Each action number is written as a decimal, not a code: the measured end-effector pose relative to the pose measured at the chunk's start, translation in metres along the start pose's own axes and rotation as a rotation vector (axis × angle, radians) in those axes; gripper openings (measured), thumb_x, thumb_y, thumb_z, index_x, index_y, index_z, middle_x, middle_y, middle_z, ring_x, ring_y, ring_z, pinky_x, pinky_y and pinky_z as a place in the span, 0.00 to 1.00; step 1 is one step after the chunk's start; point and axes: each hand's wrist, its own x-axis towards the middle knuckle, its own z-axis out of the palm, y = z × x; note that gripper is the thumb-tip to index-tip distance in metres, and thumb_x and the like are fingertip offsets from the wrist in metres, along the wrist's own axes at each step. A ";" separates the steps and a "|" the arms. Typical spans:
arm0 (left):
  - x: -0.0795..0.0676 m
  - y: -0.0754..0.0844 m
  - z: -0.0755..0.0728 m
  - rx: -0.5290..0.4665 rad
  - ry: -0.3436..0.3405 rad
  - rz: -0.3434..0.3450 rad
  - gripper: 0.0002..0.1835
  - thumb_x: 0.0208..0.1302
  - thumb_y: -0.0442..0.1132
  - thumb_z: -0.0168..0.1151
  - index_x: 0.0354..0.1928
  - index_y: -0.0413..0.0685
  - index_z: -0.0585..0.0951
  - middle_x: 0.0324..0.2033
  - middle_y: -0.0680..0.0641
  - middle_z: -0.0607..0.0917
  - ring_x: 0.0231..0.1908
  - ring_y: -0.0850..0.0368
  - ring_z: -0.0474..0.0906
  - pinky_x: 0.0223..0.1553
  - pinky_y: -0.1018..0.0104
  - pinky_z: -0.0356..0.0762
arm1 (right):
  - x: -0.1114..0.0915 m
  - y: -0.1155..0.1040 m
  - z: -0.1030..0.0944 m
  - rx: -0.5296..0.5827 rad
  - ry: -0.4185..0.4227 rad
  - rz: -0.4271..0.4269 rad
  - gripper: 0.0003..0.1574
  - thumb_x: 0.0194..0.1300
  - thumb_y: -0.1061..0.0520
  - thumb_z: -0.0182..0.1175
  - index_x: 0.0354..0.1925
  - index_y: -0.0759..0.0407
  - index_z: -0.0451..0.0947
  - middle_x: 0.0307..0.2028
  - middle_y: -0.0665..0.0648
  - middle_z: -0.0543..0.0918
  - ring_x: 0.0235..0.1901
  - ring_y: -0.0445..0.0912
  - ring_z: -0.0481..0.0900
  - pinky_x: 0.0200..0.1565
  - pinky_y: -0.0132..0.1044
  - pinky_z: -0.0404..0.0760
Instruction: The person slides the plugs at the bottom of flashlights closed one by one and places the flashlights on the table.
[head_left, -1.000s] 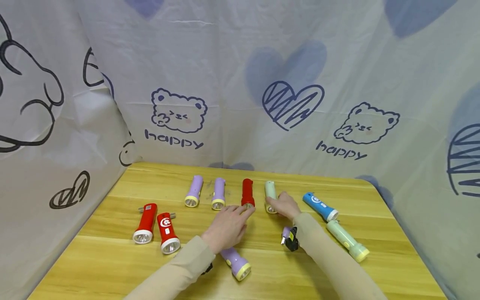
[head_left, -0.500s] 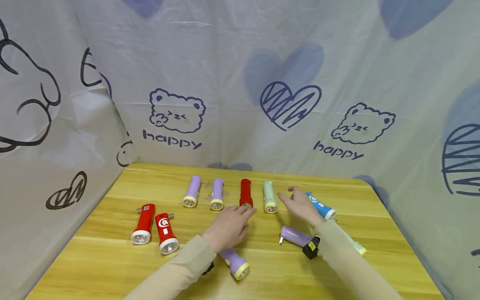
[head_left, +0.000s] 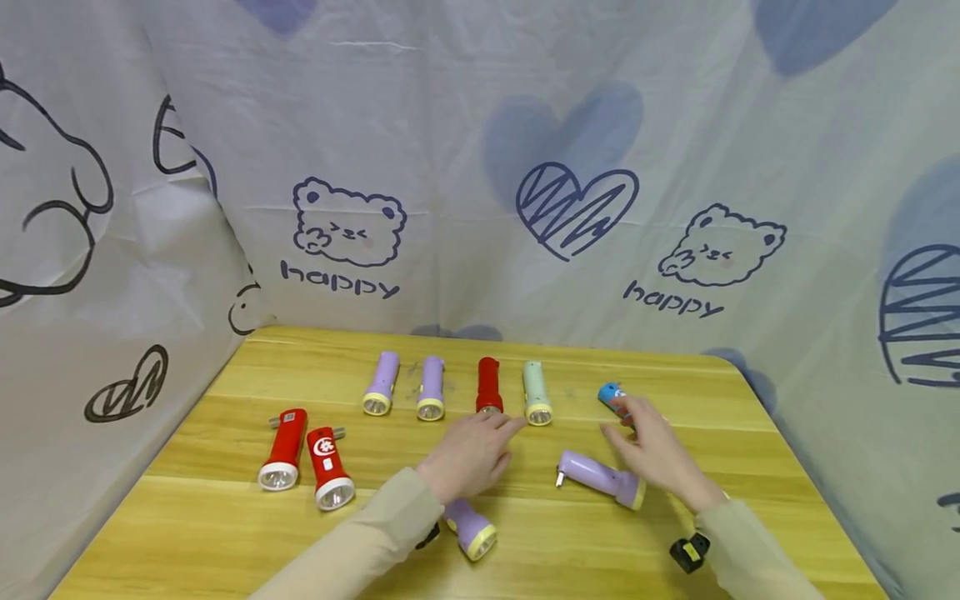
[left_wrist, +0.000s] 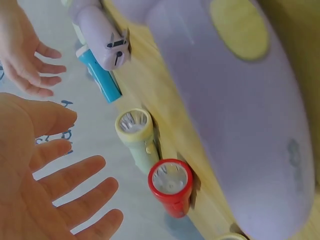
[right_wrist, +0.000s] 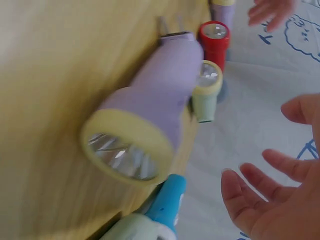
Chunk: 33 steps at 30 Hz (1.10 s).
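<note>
My left hand [head_left: 467, 454] hovers with loose, spread fingers, its fingertips overlapping the head of a red flashlight [head_left: 489, 383] in the head view. Below its wrist lies a purple flashlight [head_left: 471, 532], partly covered by the arm. Over a blue flashlight [head_left: 610, 393] I hold my right hand [head_left: 658, 446], fingers slightly bent and thumb apart. The right wrist view shows nothing in that hand, with the blue flashlight [right_wrist: 169, 200] beyond the fingertips. Left of the right hand lies another purple flashlight [head_left: 596, 475], metal plug prongs out. A pale green flashlight [head_left: 536, 390] stands between the hands, further back.
Two red flashlights with white heads [head_left: 285, 450] lie at the left of the wooden table [head_left: 202, 525]. Two purple flashlights [head_left: 431, 385] are in the back row. A second green flashlight [right_wrist: 132, 230] is mostly hidden under the right forearm. A printed cloth [head_left: 450, 167] hangs behind.
My right hand has come off the green flashlight in the back row and moved right and nearer, over the blue one. The left hand has hardly moved.
</note>
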 end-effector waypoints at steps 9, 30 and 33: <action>0.003 0.007 0.001 -0.007 -0.008 0.023 0.28 0.73 0.45 0.58 0.72 0.50 0.70 0.63 0.47 0.81 0.65 0.48 0.77 0.68 0.55 0.75 | -0.004 0.021 0.003 -0.182 0.053 -0.141 0.29 0.64 0.59 0.66 0.60 0.71 0.74 0.52 0.73 0.78 0.51 0.66 0.77 0.53 0.63 0.80; 0.002 0.010 0.003 -0.016 -0.048 0.010 0.28 0.73 0.45 0.57 0.73 0.51 0.68 0.64 0.46 0.80 0.67 0.47 0.75 0.70 0.53 0.73 | 0.034 0.062 -0.010 -0.249 -0.356 0.042 0.26 0.70 0.49 0.60 0.59 0.64 0.79 0.64 0.86 0.66 0.62 0.83 0.63 0.59 0.79 0.67; 0.002 0.009 0.003 -0.009 -0.048 0.011 0.28 0.73 0.45 0.58 0.73 0.51 0.69 0.64 0.47 0.80 0.66 0.49 0.76 0.70 0.53 0.73 | 0.039 0.064 -0.010 -0.244 -0.402 0.048 0.27 0.71 0.48 0.59 0.59 0.65 0.79 0.62 0.83 0.71 0.62 0.80 0.65 0.60 0.76 0.67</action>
